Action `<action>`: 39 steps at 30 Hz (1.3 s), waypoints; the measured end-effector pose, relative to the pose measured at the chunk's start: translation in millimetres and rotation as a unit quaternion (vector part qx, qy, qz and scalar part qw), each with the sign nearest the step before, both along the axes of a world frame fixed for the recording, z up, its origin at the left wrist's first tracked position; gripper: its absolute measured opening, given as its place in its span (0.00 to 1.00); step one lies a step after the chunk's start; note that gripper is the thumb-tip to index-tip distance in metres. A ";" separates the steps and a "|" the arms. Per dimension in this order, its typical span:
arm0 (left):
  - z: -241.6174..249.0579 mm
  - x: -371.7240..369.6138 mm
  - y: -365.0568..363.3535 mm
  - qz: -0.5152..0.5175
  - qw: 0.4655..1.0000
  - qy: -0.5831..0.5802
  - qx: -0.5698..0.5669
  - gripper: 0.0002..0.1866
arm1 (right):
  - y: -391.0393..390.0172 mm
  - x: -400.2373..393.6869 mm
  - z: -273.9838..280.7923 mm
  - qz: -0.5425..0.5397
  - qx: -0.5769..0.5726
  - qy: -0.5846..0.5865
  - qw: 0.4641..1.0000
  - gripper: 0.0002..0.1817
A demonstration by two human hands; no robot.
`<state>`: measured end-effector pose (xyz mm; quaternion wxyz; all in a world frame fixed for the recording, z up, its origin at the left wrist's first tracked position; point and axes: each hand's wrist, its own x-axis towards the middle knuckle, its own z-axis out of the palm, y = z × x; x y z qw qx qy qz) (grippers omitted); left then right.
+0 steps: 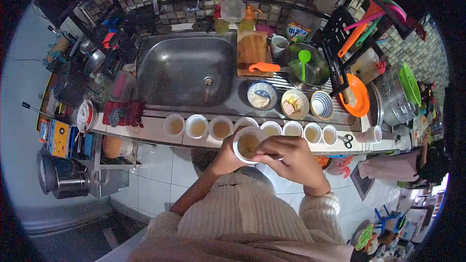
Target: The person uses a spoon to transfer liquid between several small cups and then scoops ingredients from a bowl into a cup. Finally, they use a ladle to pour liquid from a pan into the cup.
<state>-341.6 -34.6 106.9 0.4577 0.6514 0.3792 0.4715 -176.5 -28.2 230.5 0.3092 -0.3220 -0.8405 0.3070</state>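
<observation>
My left hand [226, 157] is wrapped round a white cup [247, 144] holding a brownish liquid, held up in front of the counter edge. Over the cup's right side, my right hand [286, 157] has its fingers pinched together; what they hold, if anything, is too small to make out. Behind the cup runs a row of several similar cups with pale brown liquid, among them one at the left end [174, 125], one beside it [197, 126] and one at the right [329, 135].
A steel sink [187, 68] lies at the back left. Behind the row stand a blue-rimmed bowl [261, 95], a second bowl [294, 104], a striped bowl [322, 105] and a pan [318, 68] with a green spoon [304, 58]. Scissors [347, 140] and an orange plate [356, 96] are at right.
</observation>
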 end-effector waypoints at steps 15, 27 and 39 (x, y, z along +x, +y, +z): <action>-2.1 -51.7 -17.3 -0.060 0.997 -0.018 -0.044 0.29 | -24.9 -59.4 -6.0 -0.090 0.045 0.001 0.995 0.05; -7.5 -64.6 -20.3 -0.094 0.993 -0.054 -0.050 0.31 | -31.9 -76.9 -8.8 -0.134 0.038 -0.032 0.990 0.06; -5.3 -75.2 -19.9 -0.091 0.996 -0.025 -0.007 0.30 | -38.7 -83.7 -11.9 -0.071 0.026 -0.010 0.997 0.05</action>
